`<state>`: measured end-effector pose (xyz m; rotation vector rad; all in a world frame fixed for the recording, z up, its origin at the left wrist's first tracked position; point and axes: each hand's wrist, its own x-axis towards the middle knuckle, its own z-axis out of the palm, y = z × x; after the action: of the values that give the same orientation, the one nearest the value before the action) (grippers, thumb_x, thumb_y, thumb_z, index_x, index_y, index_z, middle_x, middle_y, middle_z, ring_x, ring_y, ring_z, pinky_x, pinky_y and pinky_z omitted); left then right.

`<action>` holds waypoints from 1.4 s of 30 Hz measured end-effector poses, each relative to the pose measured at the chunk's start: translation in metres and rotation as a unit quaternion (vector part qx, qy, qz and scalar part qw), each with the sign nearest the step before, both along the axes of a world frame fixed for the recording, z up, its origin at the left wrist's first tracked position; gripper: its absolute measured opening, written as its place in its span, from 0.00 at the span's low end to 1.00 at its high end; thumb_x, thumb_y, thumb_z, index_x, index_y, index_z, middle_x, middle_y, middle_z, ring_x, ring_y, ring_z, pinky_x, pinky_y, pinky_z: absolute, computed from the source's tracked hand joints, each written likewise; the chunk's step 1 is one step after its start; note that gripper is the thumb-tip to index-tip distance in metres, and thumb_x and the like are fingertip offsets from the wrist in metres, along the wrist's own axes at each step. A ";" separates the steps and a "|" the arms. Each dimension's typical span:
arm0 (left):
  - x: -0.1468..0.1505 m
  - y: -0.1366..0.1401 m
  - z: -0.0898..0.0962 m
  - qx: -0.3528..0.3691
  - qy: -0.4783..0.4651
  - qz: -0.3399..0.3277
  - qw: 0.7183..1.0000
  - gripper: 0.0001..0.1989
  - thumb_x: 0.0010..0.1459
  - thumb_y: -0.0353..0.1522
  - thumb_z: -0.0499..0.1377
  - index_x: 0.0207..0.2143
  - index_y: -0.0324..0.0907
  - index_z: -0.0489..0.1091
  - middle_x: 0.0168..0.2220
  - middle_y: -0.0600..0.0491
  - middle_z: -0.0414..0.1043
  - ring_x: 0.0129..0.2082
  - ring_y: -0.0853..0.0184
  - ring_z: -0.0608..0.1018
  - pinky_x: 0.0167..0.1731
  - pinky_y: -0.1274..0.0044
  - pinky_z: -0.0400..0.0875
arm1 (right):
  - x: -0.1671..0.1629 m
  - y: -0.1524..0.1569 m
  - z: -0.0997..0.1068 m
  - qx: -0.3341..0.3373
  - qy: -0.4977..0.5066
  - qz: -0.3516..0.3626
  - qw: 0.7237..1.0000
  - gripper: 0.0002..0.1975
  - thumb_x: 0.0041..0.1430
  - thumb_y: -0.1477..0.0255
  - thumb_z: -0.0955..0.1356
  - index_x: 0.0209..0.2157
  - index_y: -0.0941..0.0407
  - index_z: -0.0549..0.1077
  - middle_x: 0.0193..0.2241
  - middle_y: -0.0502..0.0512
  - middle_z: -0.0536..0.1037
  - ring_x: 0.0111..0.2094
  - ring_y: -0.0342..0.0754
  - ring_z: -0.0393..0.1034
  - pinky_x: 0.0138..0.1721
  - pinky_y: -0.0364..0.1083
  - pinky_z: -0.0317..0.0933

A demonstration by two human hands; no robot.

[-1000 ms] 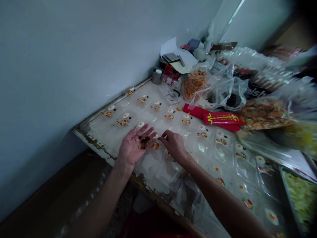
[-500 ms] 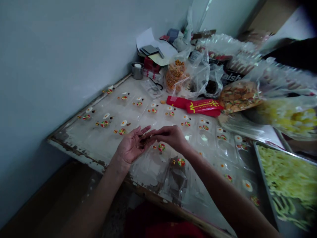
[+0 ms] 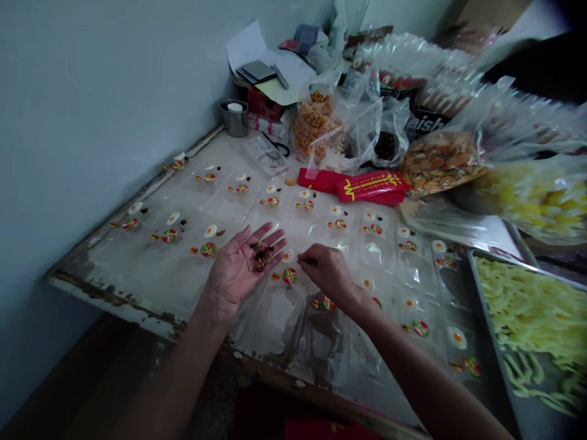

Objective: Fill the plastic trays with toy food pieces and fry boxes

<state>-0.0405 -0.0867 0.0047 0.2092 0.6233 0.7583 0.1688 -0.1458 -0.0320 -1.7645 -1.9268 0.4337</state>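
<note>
My left hand is palm up above the table with its fingers spread. Several small glossy brown pieces lie on its palm and fingers; they look like tiny cola-bottle sweets. Just right of it, my right hand pinches its thumb and fingertips together over the sheet; whatever is between them is too small to make out. Below and between the hands lie a round red, green and yellow piece, a tiny burger-like piece and a fried-egg piece on clear plastic packaging.
Rows of similar piece groups cover the worn white table. At right stands a metal tray of pale yellow strips. Behind are red packets, a bag of orange pieces, a bag of burger-like pieces, scissors and a metal cup.
My right hand has drawn away from the left palm, moving right and slightly down. The left fingers have spread, showing the brown pieces. The view has shifted slightly.
</note>
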 end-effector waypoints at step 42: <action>0.083 -0.034 0.007 0.019 0.041 -0.172 0.984 0.24 0.70 0.38 0.51 0.62 0.32 0.64 0.57 0.34 0.73 0.54 0.55 0.79 0.54 0.64 0.74 | 0.058 -0.072 0.017 -0.018 0.127 -0.198 0.972 0.08 0.56 0.66 0.75 0.27 0.55 0.80 0.22 0.52 0.79 0.24 0.47 0.70 0.28 0.47 0.60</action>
<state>0.0424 -0.1210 0.0118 0.3737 0.6299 0.4299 0.2264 -0.2179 -0.0154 -1.9513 -1.3582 0.5203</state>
